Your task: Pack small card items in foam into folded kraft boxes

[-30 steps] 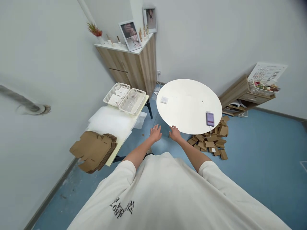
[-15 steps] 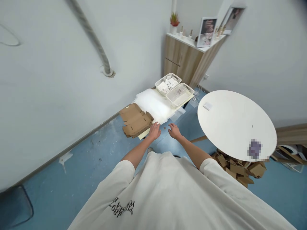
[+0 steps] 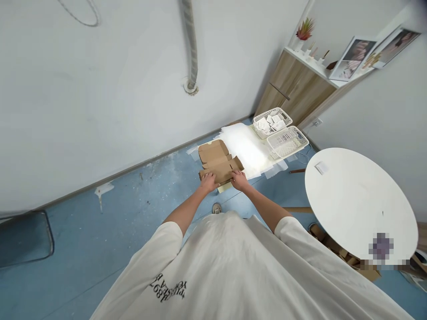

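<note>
Touching flattened cardboard [image 3: 218, 168], white packets [image 3: 275, 122] in latticed basket [image 3: 278, 111]

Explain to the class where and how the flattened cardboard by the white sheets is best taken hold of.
Probably by its near edge, coming from the person's side, hands spread toward its two ends. The flattened cardboard lies flat and wide with that edge facing the body, so a two-sided grip should keep it level. The left hand and right hand are at that edge.

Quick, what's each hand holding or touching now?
Left hand: touching the near edge of the unfolded cardboard box; grip can't be told.
Right hand: touching the same box; grip can't be told.
</note>
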Motion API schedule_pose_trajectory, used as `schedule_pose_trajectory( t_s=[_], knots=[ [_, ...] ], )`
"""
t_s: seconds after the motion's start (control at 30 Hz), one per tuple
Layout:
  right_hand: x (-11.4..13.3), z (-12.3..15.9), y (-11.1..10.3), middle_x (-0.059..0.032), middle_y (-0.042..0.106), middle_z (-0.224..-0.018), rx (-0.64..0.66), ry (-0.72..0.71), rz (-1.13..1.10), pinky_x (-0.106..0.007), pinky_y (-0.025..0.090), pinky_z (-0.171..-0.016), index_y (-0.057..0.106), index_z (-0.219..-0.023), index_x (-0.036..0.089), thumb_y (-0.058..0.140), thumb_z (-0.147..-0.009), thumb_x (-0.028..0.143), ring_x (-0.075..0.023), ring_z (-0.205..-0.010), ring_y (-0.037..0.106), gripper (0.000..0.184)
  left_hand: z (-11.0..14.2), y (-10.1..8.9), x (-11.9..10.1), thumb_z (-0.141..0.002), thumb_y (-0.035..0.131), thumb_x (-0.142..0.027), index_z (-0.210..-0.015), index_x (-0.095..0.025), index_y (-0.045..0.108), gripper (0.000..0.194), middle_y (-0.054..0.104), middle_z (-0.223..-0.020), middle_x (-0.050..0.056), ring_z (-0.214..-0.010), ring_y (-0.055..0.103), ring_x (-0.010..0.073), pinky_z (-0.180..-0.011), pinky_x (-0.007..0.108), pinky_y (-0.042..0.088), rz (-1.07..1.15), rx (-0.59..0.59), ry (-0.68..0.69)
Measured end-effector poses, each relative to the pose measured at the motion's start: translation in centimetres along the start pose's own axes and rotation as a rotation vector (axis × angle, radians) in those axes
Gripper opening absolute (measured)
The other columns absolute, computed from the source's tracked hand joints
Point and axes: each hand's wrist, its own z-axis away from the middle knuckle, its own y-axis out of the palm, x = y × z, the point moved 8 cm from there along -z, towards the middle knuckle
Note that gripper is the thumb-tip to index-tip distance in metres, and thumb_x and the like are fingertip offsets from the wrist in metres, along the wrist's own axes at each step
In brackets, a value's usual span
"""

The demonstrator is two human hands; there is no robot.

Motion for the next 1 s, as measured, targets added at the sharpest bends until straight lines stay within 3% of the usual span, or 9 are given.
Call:
schedule_pose_trajectory(
  t_s=[0.13,0.23,0.33,0.6,0.83,1.0],
  knots=[
    [0.3,-1.2,0.3,-0.0107,0.054,-0.147,0.04,0.023,0.063,-0.046,0.027,-0.112,0.058,-0.139,0.023,0.047,-0.095,0.025,-0.0299,-0.132,0.044,0.046,-0.2,-0.7,0.4,-0.091,0.062,-0.048,-0.129,-0.02,0.062,0.048,0.059,-0.134,0.013,-0.131,0.051,0.0321,-0.11,0.044,0.038,0.056,0.024,-0.004],
    [0.7,-1.7,0.2,-0.0129,0.06,-0.138,0.051,0.039,0.105,-0.048,0.023,-0.112,0.062,-0.135,0.023,0.044,-0.096,0.024,-0.0311,-0.129,0.046,0.043,0.0,-1.0,-0.3,-0.096,0.052,-0.031,-0.119,-0.019,0.068,0.03,0.065,-0.124,0.013,-0.126,0.054,0.0302,-0.106,0.042,0.041,-0.004,0.028,0.059],
    [1.1,-1.9,0.0,-0.014,0.065,-0.129,0.058,0.045,0.129,-0.05,0.02,-0.112,0.067,-0.129,0.023,0.042,-0.095,0.022,-0.0322,-0.125,0.048,0.042,0.5,-1.1,-1.1,-0.094,0.05,-0.019,-0.114,-0.018,0.07,0.028,0.066,-0.12,0.015,-0.123,0.054,0.0309,-0.105,0.044,0.04,-0.081,0.01,0.102],
    [1.4,-2.0,-1.4,-0.0156,0.068,-0.122,-0.022,0.051,0.163,-0.049,0.018,-0.111,0.066,-0.133,0.022,0.039,-0.094,0.02,-0.033,-0.119,0.05,0.047,2.1,-3.7,-2.3,-0.099,0.038,-0.016,-0.124,-0.017,0.06,0.033,0.066,-0.119,0.016,-0.115,0.059,0.0288,-0.107,0.045,0.035,-0.085,-0.149,0.22],
    [1.4,-2.1,-2.0,-0.0156,0.067,-0.123,-0.042,0.045,0.162,-0.047,0.022,-0.106,0.068,-0.132,0.024,0.039,-0.097,0.025,-0.0327,-0.116,0.05,0.045,2.9,-5.8,-3.7,-0.094,0.045,-0.012,-0.129,-0.02,0.057,0.037,0.065,-0.122,0.015,-0.124,0.055,0.0285,-0.108,0.043,0.035,-0.083,-0.164,0.27],
    [1.7,-1.6,-2.3,-0.0134,0.069,-0.122,-0.066,-0.006,0.177,-0.048,0.023,-0.106,0.065,-0.136,0.025,0.037,-0.097,0.022,-0.0325,-0.117,0.047,0.048,3.2,-6.4,-3.5,-0.096,0.043,-0.011,-0.127,-0.019,0.058,0.035,0.065,-0.12,0.016,-0.123,0.055,0.0302,-0.107,0.044,0.036,-0.091,-0.206,0.247]
  ],
)
